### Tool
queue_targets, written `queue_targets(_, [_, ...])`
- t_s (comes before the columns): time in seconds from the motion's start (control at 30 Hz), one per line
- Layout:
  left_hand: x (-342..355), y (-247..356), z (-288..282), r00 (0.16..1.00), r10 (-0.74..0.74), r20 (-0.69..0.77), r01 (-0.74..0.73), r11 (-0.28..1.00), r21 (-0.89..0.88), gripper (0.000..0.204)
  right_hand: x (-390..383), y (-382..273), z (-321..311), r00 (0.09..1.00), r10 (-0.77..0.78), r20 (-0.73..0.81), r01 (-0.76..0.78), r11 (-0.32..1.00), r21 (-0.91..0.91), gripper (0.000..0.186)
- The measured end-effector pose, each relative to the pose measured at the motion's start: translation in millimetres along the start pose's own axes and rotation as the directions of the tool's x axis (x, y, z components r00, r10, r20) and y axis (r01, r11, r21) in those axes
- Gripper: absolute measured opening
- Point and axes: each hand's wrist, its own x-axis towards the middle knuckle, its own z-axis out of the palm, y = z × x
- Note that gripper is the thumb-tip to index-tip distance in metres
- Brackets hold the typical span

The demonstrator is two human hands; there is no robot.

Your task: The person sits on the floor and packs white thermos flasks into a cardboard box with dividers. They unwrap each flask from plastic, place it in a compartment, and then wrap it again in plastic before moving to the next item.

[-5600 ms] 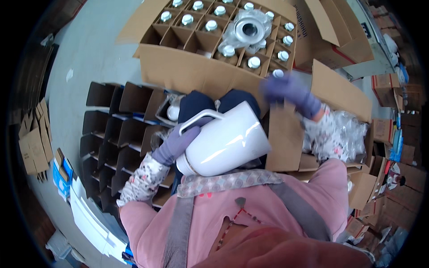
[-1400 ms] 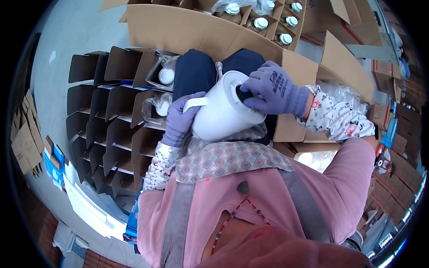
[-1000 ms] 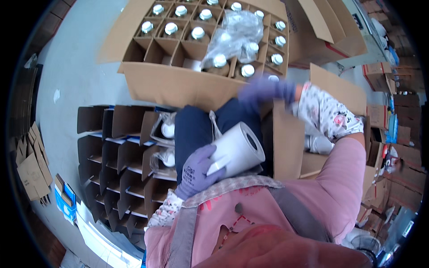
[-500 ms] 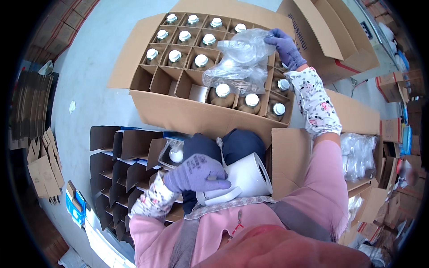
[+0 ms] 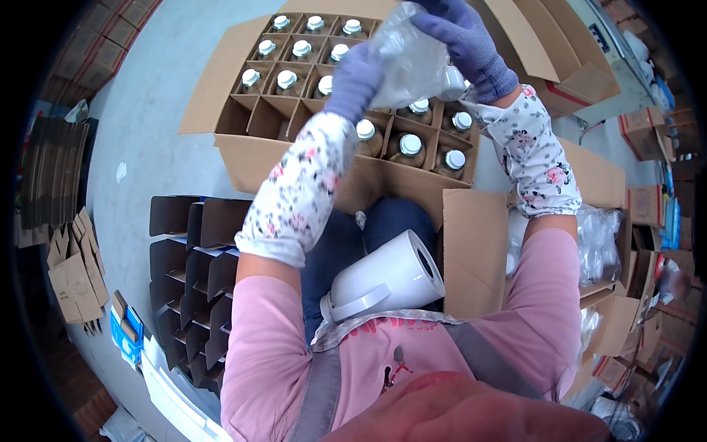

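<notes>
Both gloved hands are raised over a carton of bottles (image 5: 294,158) with white caps. My left hand (image 5: 356,79) grips the lower left of a crumpled clear plastic bag (image 5: 409,59); my right hand (image 5: 471,51) grips its upper right corner, fingertips at the frame's top. The bag hides some of the bottles beneath; several cells at the carton's near left show no bottle. A white jug (image 5: 372,283) with a handle lies on its side across my lap, its dark open end facing right, touched by neither hand.
Dark cardboard dividers (image 5: 188,280) stand left of my lap. An open carton holding plastic-wrapped items (image 5: 598,243) is at my right; another open carton (image 5: 560,37) sits at top right. Flattened cardboard (image 5: 70,269) and stacked boxes (image 5: 118,33) lie farther left.
My left hand has left the jug, which now rests unheld, and has risen to the plastic bag. My right hand has lifted the bag off the bottles toward the top.
</notes>
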Motion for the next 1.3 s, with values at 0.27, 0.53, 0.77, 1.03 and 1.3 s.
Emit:
queue_targets(0.27, [-92,-5,-134,0.956,-0.099,-0.277,0.083,0.994,-0.067,0.020,-70,175,-124,0.827,0.159,-0.539,-0.549,0.023,-0.835,0.107])
queue_targets(0.53, [-381,-53,-117,0.835,-0.362,0.414,0.322,0.932,0.165,0.036,-90,168,-118,0.838,0.355,-0.415,-0.510,0.234,-0.828,0.114])
queue_targets(0.77, [-353,-99,-126,0.868,-0.180,0.464,-0.273,0.607,0.746,0.051,-153,-31,-5,0.912,0.402,-0.085,-0.364,0.696,-0.620,0.081])
queue_targets(1.03, [-379,-30,-124,0.996,-0.009,-0.087,-0.012,0.971,-0.238,0.047,-276,-82,144,0.925,-0.133,0.356,0.359,0.615,-0.702,0.071])
queue_targets(1.3, [-405,-33,-101,0.985,-0.089,-0.148,0.019,0.907,-0.421,0.046,-279,-74,187,0.607,0.648,0.460,-0.714,0.192,0.673,0.059])
